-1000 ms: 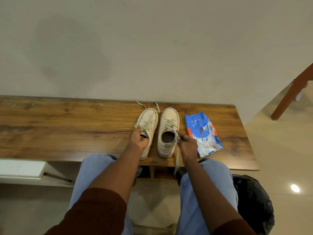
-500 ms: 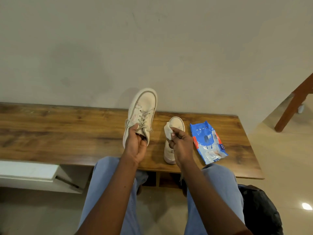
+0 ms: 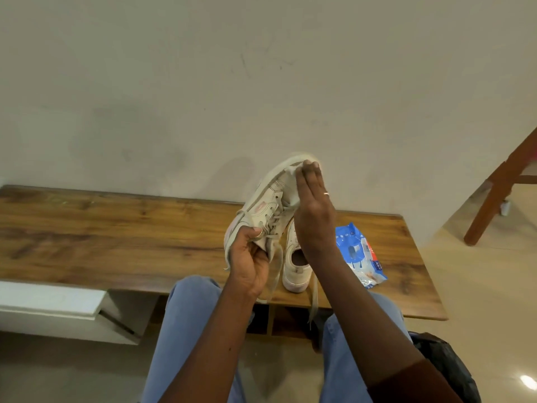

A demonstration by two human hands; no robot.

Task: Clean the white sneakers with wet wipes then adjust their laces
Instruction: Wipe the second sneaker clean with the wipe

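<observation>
My left hand [image 3: 250, 263] grips one white sneaker [image 3: 268, 199] by its heel opening and holds it up above the bench, toe pointing up and away. My right hand [image 3: 312, 210] lies flat over that sneaker's toe, its straight fingers pressing a white wet wipe [image 3: 290, 181] against the upper. The second white sneaker [image 3: 296, 269] stands on the wooden bench [image 3: 116, 239], partly behind my right wrist, with a lace hanging over the front edge. A blue pack of wet wipes [image 3: 360, 254] lies to its right.
A pale wall stands right behind the bench. A wooden chair leg [image 3: 494, 199] is at the right. A black bag [image 3: 447, 370] sits on the floor by my right knee. A white shelf [image 3: 49, 301] juts out under the bench at left.
My left hand has lifted the left sneaker off the bench and tilted its toe up. My right hand has left the other sneaker and moved up to press a wipe on the raised toe.
</observation>
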